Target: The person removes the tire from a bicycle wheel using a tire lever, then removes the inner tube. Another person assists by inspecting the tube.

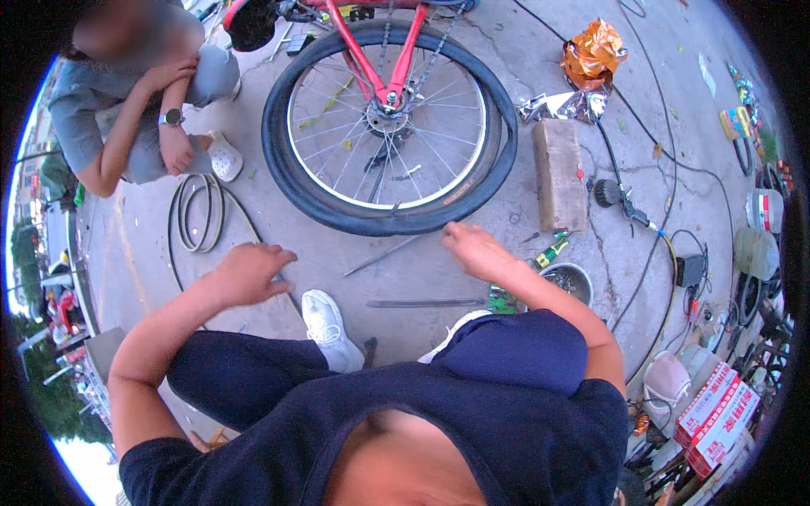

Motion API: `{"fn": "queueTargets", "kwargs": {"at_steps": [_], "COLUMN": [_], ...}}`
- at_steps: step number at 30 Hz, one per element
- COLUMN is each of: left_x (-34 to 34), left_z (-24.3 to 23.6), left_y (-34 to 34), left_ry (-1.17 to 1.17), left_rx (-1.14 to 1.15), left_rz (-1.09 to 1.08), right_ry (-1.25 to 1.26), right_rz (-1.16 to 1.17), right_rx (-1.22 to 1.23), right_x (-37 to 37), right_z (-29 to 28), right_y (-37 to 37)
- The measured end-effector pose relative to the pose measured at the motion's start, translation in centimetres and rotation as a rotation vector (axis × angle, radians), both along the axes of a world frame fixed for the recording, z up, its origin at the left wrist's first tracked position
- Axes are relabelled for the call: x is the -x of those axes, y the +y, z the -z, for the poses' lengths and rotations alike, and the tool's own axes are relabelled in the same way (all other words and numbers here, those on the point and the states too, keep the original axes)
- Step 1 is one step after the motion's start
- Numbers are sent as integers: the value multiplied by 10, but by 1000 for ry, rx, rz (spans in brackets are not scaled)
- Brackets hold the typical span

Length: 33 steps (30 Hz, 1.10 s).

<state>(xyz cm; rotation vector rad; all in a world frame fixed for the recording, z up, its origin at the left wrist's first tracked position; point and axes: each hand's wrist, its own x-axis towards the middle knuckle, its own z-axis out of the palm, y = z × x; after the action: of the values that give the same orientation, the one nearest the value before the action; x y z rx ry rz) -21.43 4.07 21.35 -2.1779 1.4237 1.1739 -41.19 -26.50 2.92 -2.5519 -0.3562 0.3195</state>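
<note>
A bicycle wheel [386, 202] with a black tire [371, 221] lies in front of me, below the red frame [396, 67]. Along its right side the tire, or a tube from it, stands off the rim. My right hand [477, 251] has its fingers curled closed at the near edge of the tire; their tips are partly hidden. My left hand [253, 274] hangs above the ground at the left, fingers bent but apart, holding nothing I can see. A thin metal rod [380, 256] lies between the hands, and a dark flat bar [426, 303] lies nearer my shoes.
Another person [135, 110] squats at the left, beside a coiled hose [198, 215]. At the right are a wooden block [558, 173], a metal bowl [580, 277], a green bottle [553, 251], orange foil [594, 55], cables and a red-and-white box [717, 419].
</note>
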Motion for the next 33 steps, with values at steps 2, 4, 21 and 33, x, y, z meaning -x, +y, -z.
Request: {"fn": "queueTargets", "kwargs": {"at_steps": [2,4,21,33], "left_x": [18,32,55,20], "left_z": [-40,-70,0,1], "left_y": [-22,-35,-43,-82], "left_ry": [-65,-104,54,-2], "left_rx": [47,157,305,286], "left_rz": [92,100,394,492], "right_ry": [10,60,117,109], "right_rz": [-113,-200,-416,-285], "right_rx": [35,95,375,261], "right_x": [12,12,-36,-16], "right_z": [-7,-14,-225,-231], "right_y": [-1,-9,47,76]}}
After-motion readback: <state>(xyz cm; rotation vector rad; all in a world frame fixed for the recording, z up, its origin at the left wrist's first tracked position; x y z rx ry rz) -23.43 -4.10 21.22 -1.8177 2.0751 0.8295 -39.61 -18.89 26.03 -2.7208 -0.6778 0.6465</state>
